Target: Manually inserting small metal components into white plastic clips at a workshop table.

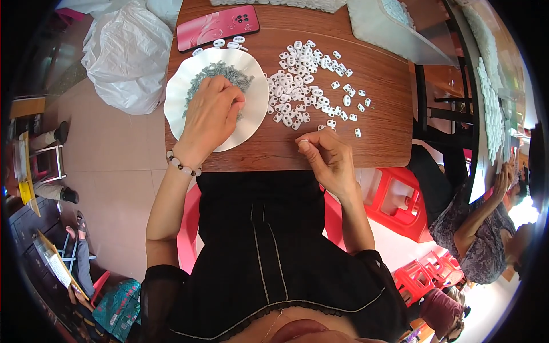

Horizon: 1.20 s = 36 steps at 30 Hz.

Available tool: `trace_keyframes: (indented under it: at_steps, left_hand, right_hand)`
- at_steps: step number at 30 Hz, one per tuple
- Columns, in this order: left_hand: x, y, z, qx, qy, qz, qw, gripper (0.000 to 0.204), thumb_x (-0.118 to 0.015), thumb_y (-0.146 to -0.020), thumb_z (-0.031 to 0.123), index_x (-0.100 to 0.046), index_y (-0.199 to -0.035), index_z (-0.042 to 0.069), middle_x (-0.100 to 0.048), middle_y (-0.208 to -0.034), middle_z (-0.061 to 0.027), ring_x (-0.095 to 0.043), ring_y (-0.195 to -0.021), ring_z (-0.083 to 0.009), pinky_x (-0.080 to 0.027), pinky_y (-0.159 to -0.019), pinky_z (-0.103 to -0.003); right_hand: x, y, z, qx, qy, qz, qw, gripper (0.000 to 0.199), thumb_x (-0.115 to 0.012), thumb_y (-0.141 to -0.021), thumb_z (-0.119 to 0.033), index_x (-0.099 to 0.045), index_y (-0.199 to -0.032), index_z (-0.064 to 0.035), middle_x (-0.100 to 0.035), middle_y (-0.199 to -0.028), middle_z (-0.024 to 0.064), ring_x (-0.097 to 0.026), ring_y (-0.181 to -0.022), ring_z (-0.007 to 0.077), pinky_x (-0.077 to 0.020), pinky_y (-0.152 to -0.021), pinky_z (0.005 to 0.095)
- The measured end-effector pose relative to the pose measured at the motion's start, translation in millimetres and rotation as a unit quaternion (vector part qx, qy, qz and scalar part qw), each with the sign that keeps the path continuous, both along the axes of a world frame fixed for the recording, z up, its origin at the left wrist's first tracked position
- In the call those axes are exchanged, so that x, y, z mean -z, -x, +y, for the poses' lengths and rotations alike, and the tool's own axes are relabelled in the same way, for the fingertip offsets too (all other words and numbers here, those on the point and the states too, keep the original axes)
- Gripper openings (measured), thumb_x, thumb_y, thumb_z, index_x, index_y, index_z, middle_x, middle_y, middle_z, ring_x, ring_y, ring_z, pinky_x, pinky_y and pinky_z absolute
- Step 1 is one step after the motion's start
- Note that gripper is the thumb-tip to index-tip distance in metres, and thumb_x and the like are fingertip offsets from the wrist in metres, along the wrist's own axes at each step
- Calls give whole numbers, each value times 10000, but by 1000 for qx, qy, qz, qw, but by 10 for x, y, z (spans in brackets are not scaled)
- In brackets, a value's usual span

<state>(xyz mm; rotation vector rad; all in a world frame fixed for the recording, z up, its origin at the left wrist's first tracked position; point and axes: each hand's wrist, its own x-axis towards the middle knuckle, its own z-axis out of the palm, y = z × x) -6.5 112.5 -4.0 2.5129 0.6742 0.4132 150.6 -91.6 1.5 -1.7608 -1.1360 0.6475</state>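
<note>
On the wooden table stands a white wavy-rimmed plate (251, 128) holding a heap of small, thin grey-green pieces (231, 74), too small to name. Over this heap, my left hand (214, 108) has its fingers bent and pressed together; their tips are partly hidden. My right hand (331, 157) is at the table's near edge, thumb and forefinger pinched. Whatever lies between them is too small to make out. Right of the plate spreads a pile of small white plastic pieces with two holes each (294, 86), several scattered farther right.
Behind the plate lie a pink phone (217, 27) and several white oval pieces (234, 44). A translucent bin (389, 34) stands at the far right of the table (377, 154). A white sack (128, 57) is left of it, red stools (400, 206) right. Other people sit on both sides.
</note>
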Motion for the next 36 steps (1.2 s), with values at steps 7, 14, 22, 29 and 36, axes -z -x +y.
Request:
trace_keyframes:
  at_steps: [7, 14, 22, 29, 36]
  left_hand:
    - [82, -7, 36, -89, 190, -100, 973, 89, -601, -870, 76, -601, -923, 4, -607, -779, -72, -563, -743, -199, -457, -675, -316]
    - [-25, 116, 80, -134, 535, -222, 804, 164, -550, -956, 149, -615, -1012, 9, -635, -763, -22, -524, -663, -47, -413, -594, -191]
    - [-250, 185, -56, -69, 547, -228, 802, 279, -525, -961, 163, -521, -1188, 1, -556, -733, 11, -473, -664, -47, -370, -593, -187]
    - [-218, 156, -205, -55, 620, -247, 743, 272, -549, -945, 155, -540, -1162, -8, -588, -756, -19, -495, -652, -57, -386, -582, -191]
    - [-182, 106, -700, -148, 605, -289, 727, 168, -593, -909, 119, -634, -973, -31, -651, -815, -70, -594, -653, -97, -471, -557, -206]
  right_hand:
    - [-70, 32, 196, -17, -48, -3, 999, 94, -674, -846, -76, -688, -921, -20, -653, -799, 71, -558, -719, 172, -454, -571, 279]
    - [-155, 106, 769, -37, -96, -22, 994, 155, -649, -834, -71, -691, -979, -37, -648, -766, 102, -542, -592, 195, -452, -554, 299]
    - [-206, 260, 1058, -71, -82, -12, 994, 161, -680, -836, -71, -687, -985, -9, -636, -773, 71, -562, -673, 112, -461, -618, 252]
    - [-264, 247, 888, -76, -91, -18, 993, 72, -674, -828, -43, -671, -883, 4, -621, -745, 50, -534, -654, 112, -440, -610, 254]
    - [-297, 129, 360, 11, -112, -63, 992, 44, -672, -798, 0, -664, -839, -13, -621, -731, 43, -516, -641, 145, -420, -578, 270]
